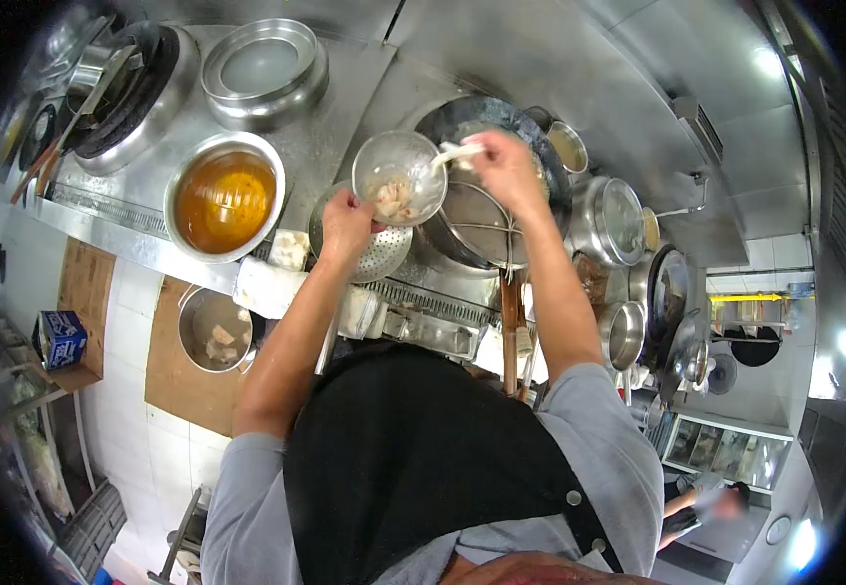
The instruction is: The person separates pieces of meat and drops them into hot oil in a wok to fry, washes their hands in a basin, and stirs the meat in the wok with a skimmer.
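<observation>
My left hand (347, 229) grips the near left rim of a clear bowl (384, 158), thumb and fingers closed on it. Pale pieces (395, 200) that look like raw meat lie in the bowl. At the bowl's right side, my right hand (503, 171) pinches a whitish strip (454, 153) whose kind I cannot make out. That hand is above a large dark wok (447, 119). A round mesh strainer (476, 213) rests over the wok's near side. Under the bowl sits a perforated metal skimmer (384, 255), partly covered by my left hand.
A pot of amber liquid (225, 202) and a lidded steel pot (265, 73) stand left on the counter. Below is a pot with pale chunks (216, 331) on cardboard (177, 385). Several pots, including a steel one (621, 334), line the right. Another person (706, 502) is far right.
</observation>
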Motion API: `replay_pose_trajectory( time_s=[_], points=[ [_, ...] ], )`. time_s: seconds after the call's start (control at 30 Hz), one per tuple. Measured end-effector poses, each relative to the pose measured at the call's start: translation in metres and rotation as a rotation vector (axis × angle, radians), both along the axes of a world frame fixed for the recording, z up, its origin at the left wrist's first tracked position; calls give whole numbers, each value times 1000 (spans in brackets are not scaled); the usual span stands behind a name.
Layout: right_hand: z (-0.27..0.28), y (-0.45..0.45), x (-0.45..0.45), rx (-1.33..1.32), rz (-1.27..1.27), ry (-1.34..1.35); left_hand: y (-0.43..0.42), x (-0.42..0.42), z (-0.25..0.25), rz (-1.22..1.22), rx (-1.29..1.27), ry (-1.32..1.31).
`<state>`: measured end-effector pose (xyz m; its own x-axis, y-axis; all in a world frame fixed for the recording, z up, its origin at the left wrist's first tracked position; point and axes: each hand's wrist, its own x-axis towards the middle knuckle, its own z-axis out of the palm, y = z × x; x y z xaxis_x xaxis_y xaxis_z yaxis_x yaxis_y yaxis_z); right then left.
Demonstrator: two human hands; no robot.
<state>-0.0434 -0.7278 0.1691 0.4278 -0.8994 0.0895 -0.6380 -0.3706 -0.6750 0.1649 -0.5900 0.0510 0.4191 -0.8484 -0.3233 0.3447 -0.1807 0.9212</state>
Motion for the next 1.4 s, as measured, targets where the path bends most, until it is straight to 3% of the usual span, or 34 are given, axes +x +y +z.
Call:
replay_pose_trajectory(
  time_s=[0.1, 0.17, 0.23, 0.3, 0.5, 0.57, 0.67, 0.8, 0.97, 1.07, 1.17, 1.3, 1.4],
  points=[
    [5, -41, -19, 33, -49, -144, 15, 3, -17, 51, -43, 30],
    [-29, -79, -32, 44, -108, -151, 31, 7, -15, 82, -9, 74],
    [-69, -113, -38, -103, -70, -27, 45, 15, -35, 90, 24, 58],
    [-75, -115, -29, -319, -64, 454, 60, 19, -36, 121, 11, 65],
    [-76, -141, -23, -129, -111, 544, 90, 31, -47, 155, 58, 77],
    [-76, -159, -27, -132, -74, 551, 93, 34, -48, 209, 40, 122],
    [-69, -171, -28, 122, 70, 450, 97, 37, -40, 182, 53, 129],
    [-71, -176, -29, 201, -47, 245, 98, 38, -37, 182, 4, 93],
    [-66, -171, -29, -122, -65, 286, 97, 41, -34, 100, -10, 43],
    [-38, -147, -17, -145, -19, 466, 96, 39, -34, 104, -13, 37],
    [-50, -174, -28, -239, -94, 471, 96, 35, -23, 135, -43, 90],
    [12, -113, -8, -291, -189, 388, 100, 36, -11, 96, -53, 15],
    [25, -55, 8, -426, -52, 214, 102, 40, -12, 46, -68, -39]
  ],
)
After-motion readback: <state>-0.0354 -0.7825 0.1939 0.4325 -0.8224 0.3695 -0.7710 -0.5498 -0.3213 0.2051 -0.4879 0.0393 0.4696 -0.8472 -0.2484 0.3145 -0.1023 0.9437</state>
